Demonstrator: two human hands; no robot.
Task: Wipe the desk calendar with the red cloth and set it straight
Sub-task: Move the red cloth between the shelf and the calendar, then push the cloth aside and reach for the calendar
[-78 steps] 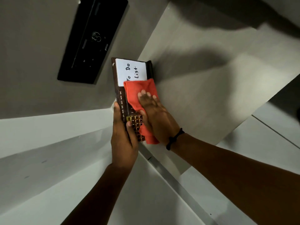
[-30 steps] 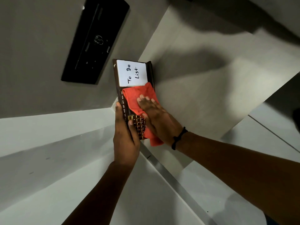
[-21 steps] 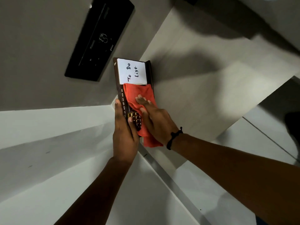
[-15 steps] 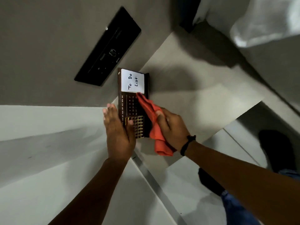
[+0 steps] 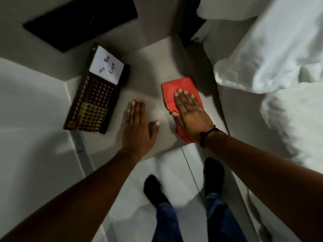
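- While our left hand lay flat and empty, fingers spread, the desk calendar sat just left of it — long axis skewed, so we judged straightening fell to that nearer hand.
- Right of the calendar, well apart, our right hand pressed the red cloth, palm open.
- Its white note read "To Do List".

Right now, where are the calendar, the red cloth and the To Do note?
calendar [image 5: 90,109]: head view, on its dark number grid.
red cloth [image 5: 176,85]: head view, bare part beyond the fingertips.
note [image 5: 106,68]: head view, middle of the white paper.
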